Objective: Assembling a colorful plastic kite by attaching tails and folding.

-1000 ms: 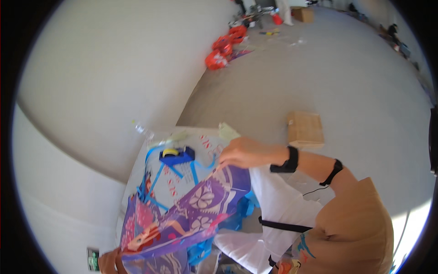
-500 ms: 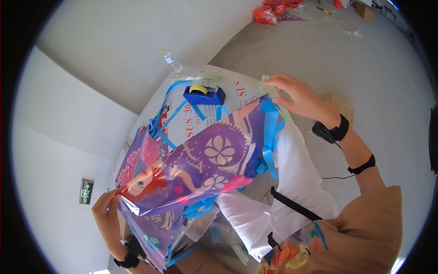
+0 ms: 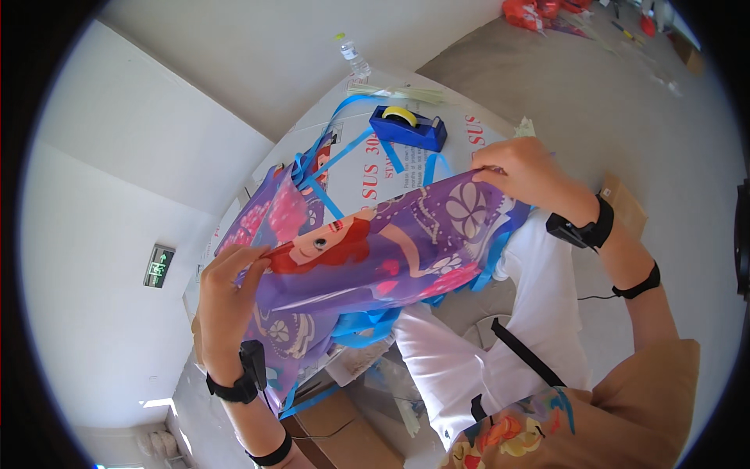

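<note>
A thin, shiny purple sheet [image 3: 422,258], printed with a red-haired cartoon figure and white flowers, stretches across my lap and the table's near side. It looks like kite cloth. My left hand [image 3: 226,301] pinches its upper edge at the left, beside the printed face. Farther right along that edge, my right hand [image 3: 535,178] is closed on the sheet, fingertips and thumb together. Blue ribbon [image 3: 363,328] hangs in folds beneath the sheet. Another purple printed piece [image 3: 266,207] lies behind my left hand, with blue ribbon strips running from it over the table.
The table [image 3: 351,176] has a printed white covering. On it are a blue tape dispenser [image 3: 426,137] with yellow tape, pale thin sticks [image 3: 398,94] and a clear bottle [image 3: 355,61]. A cardboard box [image 3: 625,205] stands at right; red bags [image 3: 527,14] lie on the far floor.
My left hand has come up and rightward with the sheet's edge. My right hand, open before, now grips the upper edge. The view has shifted, with the table things higher and farther right.
</note>
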Demonstrator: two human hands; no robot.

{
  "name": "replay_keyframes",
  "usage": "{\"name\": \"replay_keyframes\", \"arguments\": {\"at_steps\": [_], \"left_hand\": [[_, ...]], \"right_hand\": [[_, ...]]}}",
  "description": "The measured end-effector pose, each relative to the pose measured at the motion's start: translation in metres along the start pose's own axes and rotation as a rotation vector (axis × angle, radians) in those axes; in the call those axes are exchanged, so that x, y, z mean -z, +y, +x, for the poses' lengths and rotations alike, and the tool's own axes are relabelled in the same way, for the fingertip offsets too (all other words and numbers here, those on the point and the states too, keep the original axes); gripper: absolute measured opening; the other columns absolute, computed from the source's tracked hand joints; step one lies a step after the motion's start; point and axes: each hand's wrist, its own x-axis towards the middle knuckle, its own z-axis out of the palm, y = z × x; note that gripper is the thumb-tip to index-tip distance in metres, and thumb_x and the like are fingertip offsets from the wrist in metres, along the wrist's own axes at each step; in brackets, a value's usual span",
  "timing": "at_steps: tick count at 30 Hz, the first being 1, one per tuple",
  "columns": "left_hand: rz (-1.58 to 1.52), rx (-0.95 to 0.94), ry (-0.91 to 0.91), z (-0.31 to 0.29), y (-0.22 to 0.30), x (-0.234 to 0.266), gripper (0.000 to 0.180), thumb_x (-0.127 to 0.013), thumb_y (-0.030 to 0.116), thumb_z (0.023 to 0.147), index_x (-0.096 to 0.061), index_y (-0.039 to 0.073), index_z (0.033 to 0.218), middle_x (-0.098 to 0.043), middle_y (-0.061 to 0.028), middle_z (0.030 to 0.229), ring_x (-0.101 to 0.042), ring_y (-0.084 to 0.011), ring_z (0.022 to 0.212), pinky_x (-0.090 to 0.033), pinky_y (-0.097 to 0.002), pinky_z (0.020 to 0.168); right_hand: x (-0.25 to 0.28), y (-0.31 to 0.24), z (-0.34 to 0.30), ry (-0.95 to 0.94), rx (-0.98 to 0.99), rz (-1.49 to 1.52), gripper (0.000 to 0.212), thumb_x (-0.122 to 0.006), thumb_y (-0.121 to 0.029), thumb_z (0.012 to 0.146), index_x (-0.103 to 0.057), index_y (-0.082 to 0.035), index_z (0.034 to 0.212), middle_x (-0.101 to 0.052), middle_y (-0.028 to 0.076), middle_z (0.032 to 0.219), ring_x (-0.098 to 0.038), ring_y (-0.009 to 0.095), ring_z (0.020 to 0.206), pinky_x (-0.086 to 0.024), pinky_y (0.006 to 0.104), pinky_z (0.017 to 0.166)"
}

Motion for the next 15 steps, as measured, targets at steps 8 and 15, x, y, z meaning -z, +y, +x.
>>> {"name": "replay_keyframes", "arguments": {"at_steps": [8, 15], "left_hand": [[0.304, -0.109, 0.051, 0.052, -0.058, -0.029, 0.012, -0.064, 0.003, 0.087, -0.072, 0.005, 0.096, -0.067, -0.0125, 0.091, -0.065, -0.0333, 0.087, -0.051, -0.0405, 0.077], [0.523, -0.083, 0.298, 0.179, -0.078, 0.034, 0.018, -0.055, 0.016, 0.091, -0.071, 0.010, 0.094, -0.071, -0.0157, 0.094, -0.068, -0.0366, 0.092, -0.053, -0.0438, 0.080]], "right_hand": [[-0.007, 0.034, 0.051, -0.050, -0.206, 0.225, 0.006, -0.062, -0.006, 0.092, -0.063, 0.000, 0.094, -0.068, 0.014, 0.074, -0.070, 0.022, 0.060, -0.051, 0.0345, 0.055], [0.034, 0.053, 0.205, 0.030, -0.245, -0.081, 0.018, -0.058, -0.006, 0.097, -0.066, 0.002, 0.111, -0.071, 0.013, 0.109, -0.073, 0.023, 0.092, -0.057, 0.0354, 0.077]]}}
